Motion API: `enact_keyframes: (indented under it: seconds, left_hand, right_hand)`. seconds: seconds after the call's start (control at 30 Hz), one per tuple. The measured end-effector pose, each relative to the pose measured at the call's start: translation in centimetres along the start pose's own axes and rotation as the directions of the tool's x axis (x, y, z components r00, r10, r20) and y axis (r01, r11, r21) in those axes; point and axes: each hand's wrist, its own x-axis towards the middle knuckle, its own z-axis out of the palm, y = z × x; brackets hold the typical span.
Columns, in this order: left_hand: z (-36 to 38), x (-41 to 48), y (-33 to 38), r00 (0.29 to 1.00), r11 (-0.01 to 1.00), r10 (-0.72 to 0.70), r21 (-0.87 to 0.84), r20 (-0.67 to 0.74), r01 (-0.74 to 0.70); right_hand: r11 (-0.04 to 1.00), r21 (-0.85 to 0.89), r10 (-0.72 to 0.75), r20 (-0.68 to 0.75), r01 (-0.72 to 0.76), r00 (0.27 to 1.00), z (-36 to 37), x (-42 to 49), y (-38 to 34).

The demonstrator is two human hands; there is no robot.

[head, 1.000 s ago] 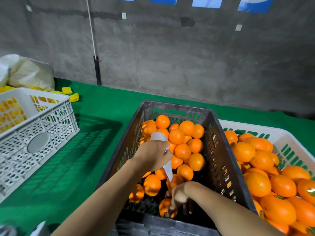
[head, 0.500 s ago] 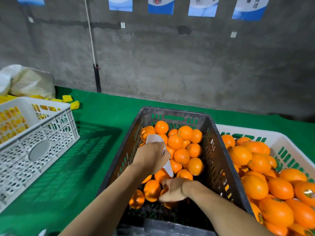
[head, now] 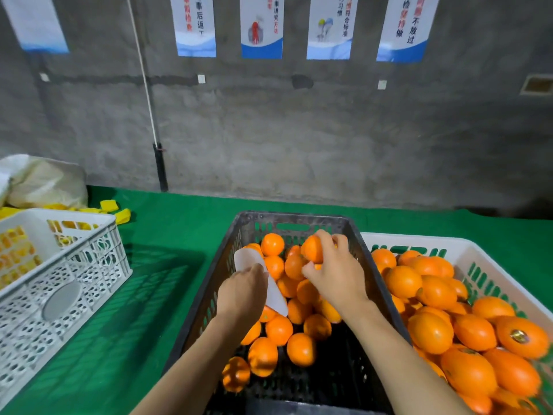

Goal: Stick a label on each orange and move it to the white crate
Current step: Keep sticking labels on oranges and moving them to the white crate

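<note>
Right of the hands, white crate (head: pixel 466 250) is well filled, black crate (head: pixel 287 217) half full; right hand (head: pixel 338 275) grips an orange (head: pixel 311 250), left hand (head: pixel 242 292) holds label strip (head: pixel 276 298).

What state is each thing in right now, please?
left hand, grips the label sheet
right hand, holds one orange above the others
black crate, partly filled with oranges
right white crate, heaped with oranges, some labelled
left white crate, holds yellow pieces
</note>
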Motion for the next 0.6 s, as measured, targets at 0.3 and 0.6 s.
enact_keyframes:
  seconds: [0.3, 0.6]
  left_hand:
    - [-0.3, 0.1, 0.0, 0.999, 0.999, -0.026, 0.038, 0.038, 0.024]
    - [-0.6, 0.0, 0.7, 0.999, 1.0, 0.011, 0.013, -0.041, -0.01]
  right_hand:
    - [0.942, -0.031, 0.28, -0.482, -0.336, 0.83, -2.5, 0.8, 4.1]
    - [0.749, -0.216, 0.617, -0.117, -0.627, 0.778, -1.4, 0.7, 5.8]
